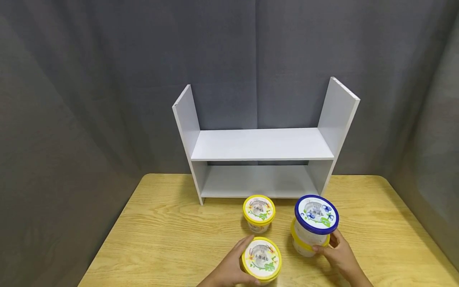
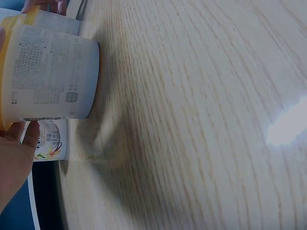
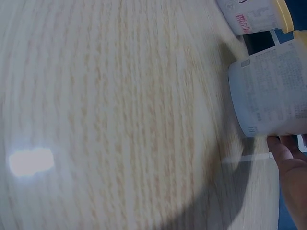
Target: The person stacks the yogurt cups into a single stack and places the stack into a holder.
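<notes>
My left hand (image 1: 233,265) grips a yellow-lidded ice cream tub (image 1: 262,258) by its sides, thumb and fingers around the lid's edge. To the right, my right hand (image 1: 340,255) holds another yellow-lidded tub (image 1: 302,248) near its rim. A blue-lidded tub (image 1: 317,214) with blueberries pictured on its lid sits on top of that one. A smaller-looking yellow-lidded tub (image 1: 259,213) stands upright behind the left-hand tub. In the left wrist view, the printed white wall of the held tub (image 2: 53,72) fills the left side. The right wrist view shows fingers (image 3: 283,148) against the tub wall (image 3: 268,91).
A white two-level shelf (image 1: 261,144) stands at the back of the wooden table (image 1: 161,239), its side panels rising above the upper board. The lower board (image 1: 258,181) is close behind the tubs. Grey curtains (image 1: 226,59) hang behind and at both sides.
</notes>
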### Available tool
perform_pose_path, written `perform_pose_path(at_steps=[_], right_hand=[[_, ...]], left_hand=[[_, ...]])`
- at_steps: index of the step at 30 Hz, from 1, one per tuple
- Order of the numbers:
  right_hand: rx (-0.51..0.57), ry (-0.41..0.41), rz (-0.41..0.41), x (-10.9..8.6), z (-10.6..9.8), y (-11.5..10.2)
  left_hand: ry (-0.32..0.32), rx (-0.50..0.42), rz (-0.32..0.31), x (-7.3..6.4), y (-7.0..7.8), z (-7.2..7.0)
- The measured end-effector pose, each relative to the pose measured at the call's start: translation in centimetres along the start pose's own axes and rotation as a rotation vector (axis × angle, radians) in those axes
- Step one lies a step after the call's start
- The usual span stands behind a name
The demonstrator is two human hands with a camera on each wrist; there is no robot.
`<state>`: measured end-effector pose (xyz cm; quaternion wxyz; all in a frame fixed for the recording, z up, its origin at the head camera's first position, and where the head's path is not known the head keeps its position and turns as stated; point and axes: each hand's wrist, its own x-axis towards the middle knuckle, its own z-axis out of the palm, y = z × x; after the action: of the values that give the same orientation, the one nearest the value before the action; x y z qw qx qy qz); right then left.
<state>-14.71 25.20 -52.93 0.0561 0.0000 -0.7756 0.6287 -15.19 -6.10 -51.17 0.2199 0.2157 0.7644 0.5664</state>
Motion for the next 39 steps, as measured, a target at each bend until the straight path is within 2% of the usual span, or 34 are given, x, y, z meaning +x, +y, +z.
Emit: perform_pose_path(at_steps=[6, 9, 12, 16, 19, 22, 26, 30, 34, 39], right_hand=[[0.066, 0.032, -0.080, 0.1, 0.1, 0.3], [0.061, 0.045, -0.069, 0.0, 0.2, 0.3], [0.028, 0.044, -0.014, -0.2, 0.3, 0.1], [0.035, 0.025, 0.060, -0.3, 0.5, -0.1], [0.066, 0.021, 0.083, -0.4, 0.7, -0.2], [0.100, 0.041, 0.057, -0.5, 0.8, -0.1], [0.092, 0.067, 0.032, -0.6, 1.0, -0.1], [0.035, 0.084, 0.074, -0.6, 1.1, -0.1], [0.016, 0.098, 0.096, -0.3, 1.1, 1.2], [0.025, 0.108, 0.069, 0.0, 1.0, 2.8]], left_hand=[[0.030, -0.027, 0.041, 0.0, 0.4, -0.1], [0.035, -0.017, 0.094, 0.2, 1.0, -0.2], [0.045, -0.001, 0.137, 0.3, 1.7, -0.4], [0.068, 0.017, 0.168, 0.5, 3.1, -0.8], [0.071, 0.027, 0.203, 0.8, 4.1, -1.1], [0.066, 0.032, 0.235, 1.1, 5.1, -1.3], [0.073, 0.059, 0.255, 1.3, 6.8, -1.5], [0.070, 0.080, 0.278, 1.7, 8.4, -1.7], [0.047, 0.089, 0.304, 2.3, 9.9, -2.0], [0.035, 0.121, 0.333, 3.4, 11.7, -2.1]])
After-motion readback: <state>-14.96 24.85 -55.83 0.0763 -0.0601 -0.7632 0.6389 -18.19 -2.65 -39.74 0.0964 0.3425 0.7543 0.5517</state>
